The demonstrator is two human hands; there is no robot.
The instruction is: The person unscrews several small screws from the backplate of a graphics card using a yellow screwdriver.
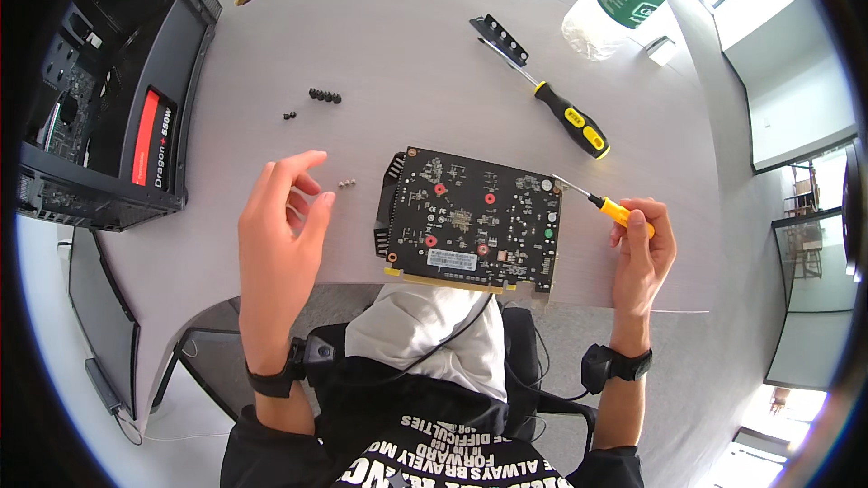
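A black graphics card (pixel 466 217) lies back side up at the table's near edge, its gold contact strip toward me. My right hand (pixel 644 244) grips a small yellow screwdriver (pixel 615 211), whose thin shaft points to the card's far right corner; I cannot tell whether the tip touches it. To the card's left, my left hand (pixel 287 217) hovers with fingers curved and apart, holding nothing. Just beyond its fingertips sit several tiny silver screws (pixel 347 183). Red rings surround the holes on the card's back.
An opened black computer case (pixel 117 81) stands at the left. Black screws (pixel 325 96) lie in a row, with two more (pixel 289 116) nearby. A larger black-and-yellow screwdriver (pixel 572 120) rests by a black slotted bracket (pixel 503 40). Far right stands a green-and-white tub (pixel 617 4).
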